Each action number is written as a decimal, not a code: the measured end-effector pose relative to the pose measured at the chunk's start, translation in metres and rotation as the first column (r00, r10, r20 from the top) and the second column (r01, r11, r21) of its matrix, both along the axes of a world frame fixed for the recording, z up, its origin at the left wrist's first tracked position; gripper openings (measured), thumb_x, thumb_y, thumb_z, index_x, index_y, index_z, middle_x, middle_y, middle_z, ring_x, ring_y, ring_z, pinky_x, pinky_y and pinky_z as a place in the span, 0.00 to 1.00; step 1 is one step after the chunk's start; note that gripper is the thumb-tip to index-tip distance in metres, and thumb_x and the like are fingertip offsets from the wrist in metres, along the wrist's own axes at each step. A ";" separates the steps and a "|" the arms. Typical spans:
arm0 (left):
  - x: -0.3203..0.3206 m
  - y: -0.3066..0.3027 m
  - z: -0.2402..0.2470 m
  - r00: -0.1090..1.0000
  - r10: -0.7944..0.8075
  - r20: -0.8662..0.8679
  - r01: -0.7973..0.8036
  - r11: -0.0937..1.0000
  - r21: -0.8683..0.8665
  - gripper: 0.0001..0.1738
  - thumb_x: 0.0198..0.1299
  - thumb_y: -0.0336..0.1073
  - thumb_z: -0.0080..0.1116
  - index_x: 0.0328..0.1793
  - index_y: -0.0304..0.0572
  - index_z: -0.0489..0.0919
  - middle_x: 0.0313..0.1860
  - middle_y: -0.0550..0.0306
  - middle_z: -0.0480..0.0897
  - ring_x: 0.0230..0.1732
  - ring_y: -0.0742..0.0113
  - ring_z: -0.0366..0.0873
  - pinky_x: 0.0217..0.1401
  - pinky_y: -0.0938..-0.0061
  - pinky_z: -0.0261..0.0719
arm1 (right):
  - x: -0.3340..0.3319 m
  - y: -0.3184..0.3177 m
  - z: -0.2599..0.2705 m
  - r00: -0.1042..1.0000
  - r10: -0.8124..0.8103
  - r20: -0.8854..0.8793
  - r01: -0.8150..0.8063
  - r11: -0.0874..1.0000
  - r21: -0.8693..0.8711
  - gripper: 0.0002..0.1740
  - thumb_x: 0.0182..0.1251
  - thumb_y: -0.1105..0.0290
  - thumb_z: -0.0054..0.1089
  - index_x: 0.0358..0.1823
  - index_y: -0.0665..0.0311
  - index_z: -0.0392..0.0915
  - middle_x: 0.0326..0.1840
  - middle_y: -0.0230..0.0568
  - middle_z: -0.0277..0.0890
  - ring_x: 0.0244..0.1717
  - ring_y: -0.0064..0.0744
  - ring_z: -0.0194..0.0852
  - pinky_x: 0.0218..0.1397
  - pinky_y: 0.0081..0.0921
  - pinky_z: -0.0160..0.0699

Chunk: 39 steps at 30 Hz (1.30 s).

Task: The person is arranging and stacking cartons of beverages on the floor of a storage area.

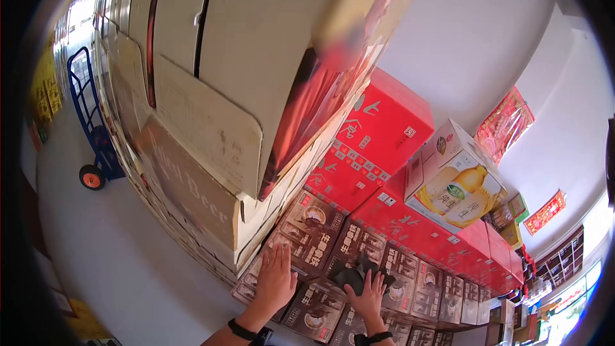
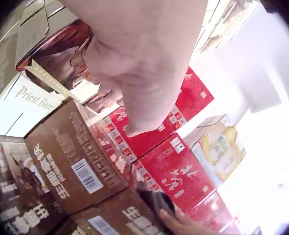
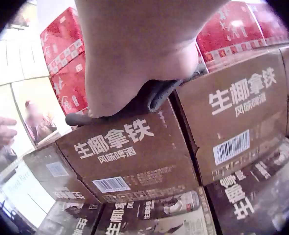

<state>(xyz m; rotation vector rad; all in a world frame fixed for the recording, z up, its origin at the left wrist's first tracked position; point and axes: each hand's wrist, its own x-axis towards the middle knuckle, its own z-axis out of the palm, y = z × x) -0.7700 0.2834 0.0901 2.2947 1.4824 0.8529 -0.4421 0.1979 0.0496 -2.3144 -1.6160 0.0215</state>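
Observation:
Brown cartons (image 1: 312,313) with white lettering and cup pictures stand in rows below my hands. My right hand (image 1: 366,296) presses a dark grey cloth (image 1: 348,278) onto the carton tops with its fingers spread. In the right wrist view the cloth (image 3: 163,94) bunches out from under the palm along the carton's upper edge. To the left, my left hand (image 1: 275,285) lies over another brown carton beside the tall beer-carton stack, fingers straight and holding nothing. The left wrist view shows its thumb in front of the red cartons (image 2: 178,171).
Pale beer cartons (image 1: 192,208) rise in a tall stack close on the left. Red cartons (image 1: 384,128) line the wall behind, with a white and yellow carton (image 1: 451,176) on top. A blue hand truck (image 1: 96,122) stands on the floor (image 1: 147,256) at far left.

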 end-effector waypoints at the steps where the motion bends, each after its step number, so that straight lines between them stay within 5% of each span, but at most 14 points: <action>1: -0.003 -0.008 0.010 0.999 -0.019 0.033 0.020 1.000 -0.011 0.45 0.75 0.40 0.65 0.92 0.28 0.61 0.89 0.27 0.68 0.90 0.32 0.64 0.93 0.42 0.60 | 0.005 -0.002 -0.010 1.000 0.012 0.001 -0.012 1.000 0.026 0.54 0.73 0.37 0.73 0.92 0.56 0.65 0.95 0.74 0.52 0.96 0.77 0.42 0.95 0.71 0.40; 4: -0.020 -0.023 0.041 0.982 -0.043 0.183 0.028 0.996 0.082 0.36 0.71 0.37 0.70 0.83 0.39 0.73 0.75 0.35 0.82 0.68 0.39 0.84 0.72 0.51 0.83 | 0.030 0.032 -0.030 0.997 0.072 -0.023 -0.070 0.996 0.049 0.42 0.80 0.46 0.69 0.89 0.54 0.72 0.93 0.75 0.56 0.95 0.78 0.46 0.94 0.72 0.45; 8: -0.047 -0.050 0.081 0.944 0.027 0.329 0.015 0.992 -0.123 0.18 0.70 0.35 0.71 0.64 0.44 0.84 0.43 0.56 0.86 0.50 0.54 0.87 0.51 0.59 0.85 | 0.021 0.118 -0.043 0.942 0.286 -0.175 -0.276 0.958 0.080 0.33 0.85 0.54 0.65 0.87 0.51 0.76 0.92 0.71 0.59 0.94 0.76 0.50 0.94 0.70 0.50; 11: -0.063 -0.062 0.093 0.918 0.049 0.394 -0.073 0.996 0.045 0.14 0.67 0.33 0.74 0.57 0.49 0.87 0.38 0.56 0.82 0.40 0.56 0.84 0.43 0.61 0.82 | -0.031 0.195 -0.037 0.876 0.454 -0.161 -0.447 0.891 0.078 0.32 0.86 0.53 0.64 0.86 0.51 0.76 0.93 0.69 0.59 0.94 0.74 0.51 0.95 0.67 0.50; 12: -0.068 -0.073 0.102 0.926 0.125 0.356 -0.136 0.991 0.005 0.13 0.65 0.32 0.74 0.54 0.46 0.86 0.41 0.55 0.82 0.41 0.53 0.82 0.45 0.58 0.82 | -0.047 0.216 -0.037 0.858 0.499 -0.122 -0.495 0.866 0.062 0.32 0.86 0.53 0.63 0.86 0.51 0.76 0.93 0.68 0.59 0.94 0.73 0.51 0.95 0.66 0.50; 15: -0.089 -0.063 0.094 0.909 0.139 0.392 -0.300 0.872 0.386 0.12 0.65 0.32 0.73 0.53 0.43 0.85 0.45 0.52 0.83 0.46 0.48 0.82 0.50 0.53 0.81 | -0.076 0.276 -0.043 0.863 0.497 -0.093 -0.490 0.868 0.083 0.32 0.87 0.52 0.61 0.87 0.51 0.76 0.94 0.68 0.57 0.95 0.71 0.51 0.96 0.64 0.49; 20: -0.098 -0.043 0.120 0.811 0.315 0.494 -0.574 0.593 0.564 0.14 0.64 0.34 0.73 0.56 0.50 0.86 0.48 0.61 0.88 0.48 0.52 0.90 0.52 0.56 0.88 | -0.093 0.294 -0.057 0.850 0.524 -0.053 -0.517 0.850 0.103 0.32 0.88 0.50 0.58 0.87 0.51 0.75 0.96 0.66 0.54 0.95 0.68 0.50 0.96 0.63 0.50; 22: -0.095 -0.035 0.108 0.879 0.184 0.440 -0.442 0.661 0.606 0.13 0.63 0.34 0.73 0.53 0.50 0.87 0.50 0.61 0.89 0.49 0.52 0.90 0.52 0.56 0.89 | -0.105 0.281 -0.068 0.798 0.603 0.019 -0.603 0.795 0.073 0.33 0.89 0.49 0.58 0.87 0.53 0.74 0.96 0.66 0.53 0.95 0.69 0.50 0.96 0.64 0.48; 24: -0.085 -0.036 0.088 0.949 -0.106 0.297 -0.099 0.794 0.600 0.12 0.62 0.32 0.73 0.52 0.50 0.88 0.54 0.60 0.90 0.50 0.53 0.91 0.53 0.57 0.90 | -0.123 0.233 -0.053 0.727 0.686 -0.029 -0.684 0.727 0.061 0.30 0.87 0.51 0.61 0.83 0.53 0.78 0.96 0.60 0.55 0.95 0.65 0.52 0.95 0.63 0.52; 27: -0.040 -0.033 0.046 0.916 -0.371 0.156 0.258 0.839 0.479 0.13 0.62 0.31 0.72 0.53 0.49 0.89 0.58 0.60 0.90 0.52 0.53 0.91 0.54 0.57 0.91 | -0.126 0.163 -0.027 0.630 0.774 -0.066 -0.771 0.633 0.068 0.33 0.84 0.55 0.66 0.87 0.47 0.75 0.96 0.56 0.56 0.96 0.60 0.52 0.96 0.60 0.53; 30: 0.002 -0.026 0.028 0.940 -0.270 0.209 0.219 0.946 0.238 0.16 0.61 0.30 0.72 0.56 0.48 0.88 0.60 0.56 0.91 0.59 0.49 0.91 0.58 0.58 0.92 | -0.086 0.121 -0.014 0.690 0.718 -0.092 -0.720 0.694 0.017 0.36 0.82 0.58 0.69 0.88 0.46 0.73 0.96 0.54 0.57 0.96 0.58 0.53 0.96 0.59 0.53; 33: 0.014 -0.011 -0.001 0.984 -0.120 0.131 0.099 0.983 0.158 0.33 0.63 0.33 0.70 0.77 0.38 0.80 0.79 0.44 0.83 0.66 0.45 0.89 0.57 0.55 0.93 | -0.019 0.079 -0.028 0.853 0.517 -0.071 -0.511 0.855 0.085 0.35 0.81 0.60 0.69 0.87 0.44 0.74 0.95 0.54 0.60 0.95 0.58 0.55 0.95 0.61 0.54; 36: 0.016 -0.001 -0.037 0.999 0.044 0.008 -0.045 0.998 0.047 0.44 0.67 0.37 0.68 0.89 0.33 0.69 0.88 0.40 0.74 0.60 0.43 0.89 0.52 0.54 0.93 | 0.066 0.028 -0.032 0.966 0.244 -0.083 -0.239 0.969 0.065 0.32 0.82 0.59 0.68 0.85 0.48 0.76 0.93 0.58 0.63 0.95 0.62 0.55 0.95 0.64 0.53; 39: 0.008 0.009 -0.050 0.990 0.036 -0.137 -0.038 0.999 -0.007 0.48 0.66 0.39 0.69 0.91 0.31 0.66 0.90 0.38 0.71 0.58 0.45 0.89 0.49 0.54 0.93 | 0.141 -0.022 -0.039 0.994 -0.006 -0.109 0.017 0.995 0.094 0.28 0.84 0.58 0.65 0.81 0.52 0.80 0.94 0.62 0.60 0.96 0.65 0.51 0.95 0.64 0.49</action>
